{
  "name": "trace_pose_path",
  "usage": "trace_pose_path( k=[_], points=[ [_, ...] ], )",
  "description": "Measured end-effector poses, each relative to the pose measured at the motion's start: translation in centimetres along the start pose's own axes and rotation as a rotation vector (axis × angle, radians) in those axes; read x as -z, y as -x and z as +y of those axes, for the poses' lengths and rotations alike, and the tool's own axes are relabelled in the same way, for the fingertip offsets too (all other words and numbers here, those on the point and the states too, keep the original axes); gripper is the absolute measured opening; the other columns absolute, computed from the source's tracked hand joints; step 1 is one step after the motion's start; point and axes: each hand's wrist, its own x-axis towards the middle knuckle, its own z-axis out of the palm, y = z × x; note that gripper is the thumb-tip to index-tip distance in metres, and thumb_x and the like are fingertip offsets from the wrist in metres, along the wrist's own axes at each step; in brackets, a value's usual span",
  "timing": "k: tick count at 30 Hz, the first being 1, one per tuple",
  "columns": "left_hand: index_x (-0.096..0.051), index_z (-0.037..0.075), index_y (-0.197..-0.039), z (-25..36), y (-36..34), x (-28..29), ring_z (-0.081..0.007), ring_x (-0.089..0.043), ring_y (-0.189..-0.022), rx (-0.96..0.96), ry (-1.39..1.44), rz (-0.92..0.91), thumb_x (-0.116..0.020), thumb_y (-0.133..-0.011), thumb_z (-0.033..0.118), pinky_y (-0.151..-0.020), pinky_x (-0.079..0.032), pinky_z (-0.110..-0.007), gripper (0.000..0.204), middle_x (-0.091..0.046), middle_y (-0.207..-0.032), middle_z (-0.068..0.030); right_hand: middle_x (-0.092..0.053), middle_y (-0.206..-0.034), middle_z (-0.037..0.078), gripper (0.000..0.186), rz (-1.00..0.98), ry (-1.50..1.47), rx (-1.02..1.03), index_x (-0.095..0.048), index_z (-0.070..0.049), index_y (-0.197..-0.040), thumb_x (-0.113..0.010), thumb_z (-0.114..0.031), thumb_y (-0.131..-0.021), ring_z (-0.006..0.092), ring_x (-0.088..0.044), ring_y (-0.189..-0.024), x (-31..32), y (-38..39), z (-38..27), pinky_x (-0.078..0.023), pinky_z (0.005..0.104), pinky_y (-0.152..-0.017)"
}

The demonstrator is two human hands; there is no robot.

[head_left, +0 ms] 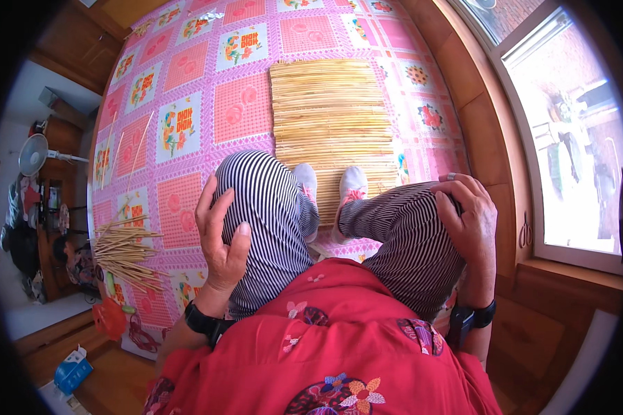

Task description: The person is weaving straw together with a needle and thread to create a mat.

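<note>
Stalk mat (331, 114) (flat) beyond both hands (224, 243) (472, 213)

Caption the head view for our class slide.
Left hand at one striped knee, right hand on the other, socked feet on a stalk mat.

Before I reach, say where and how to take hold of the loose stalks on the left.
Probably the loose stalks mid-length, with the left hand coming from above: they lie uncovered, bunched roughly side by side, ends fanning toward that hand.
</note>
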Motion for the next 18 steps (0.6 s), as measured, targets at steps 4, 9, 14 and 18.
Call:
trace_pose_path(
  k=[4,9,14,18],
  points=[
    [-0.047,-0.002,-0.129,-0.3,0.3,0.2,-0.0346,-0.033,-0.135,0.029,0.006,0.01,-0.052,-0.087,0.016,-0.112,-0.024,-0.046,0.046,-0.033,-0.145,-0.0238,-0.066,-0.092,0.007,0.014,-0.035,0.039,-0.062,-0.069,-0.009,-0.086,-0.061,-0.019,-0.08,0.0274,-0.062,-0.09,-0.7,-0.8,-0.2,-0.047,0.0383,-0.083],
    [-0.046,-0.002,-0.13,-0.8,0.1,0.1,-0.0353,-0.032,-0.135,0.016,0.002,0.008,-0.052,-0.086,0.016,-0.112,-0.02,-0.048,0.048,-0.034,-0.145,-0.0245,-0.065,-0.091,0.008,0.015,-0.048,0.028,-0.073,-0.069,-0.008,-0.085,-0.062,-0.019,-0.08,0.0276,-0.062,-0.089,-0.8,-1.1,0.7,-0.047,0.0382,-0.083],
    [-0.047,-0.001,-0.129,-1.2,0.1,0.1,-0.0345,-0.031,-0.136,0.03,0.002,0.002,-0.052,-0.085,0.017,-0.112,-0.016,-0.049,0.048,-0.034,-0.145,-0.024,-0.065,-0.091,0.009,0.013,-0.034,0.023,-0.092,-0.069,-0.007,-0.085,-0.063,-0.018,-0.079,0.0278,-0.062,-0.09,-0.4,-0.6,1.1,-0.047,0.0382,-0.083],
    [-0.047,-0.002,-0.129,-1.0,-0.2,0.0,-0.0342,-0.031,-0.135,0.026,0.032,0.003,-0.052,-0.086,0.017,-0.112,-0.021,-0.046,0.047,-0.033,-0.145,-0.0235,-0.066,-0.092,0.009,0.012,-0.023,0.004,-0.107,-0.069,-0.008,-0.085,-0.064,-0.017,-0.078,0.0276,-0.062,-0.091,0.3,-0.2,0.5,-0.047,0.0378,-0.083]
  ],
)
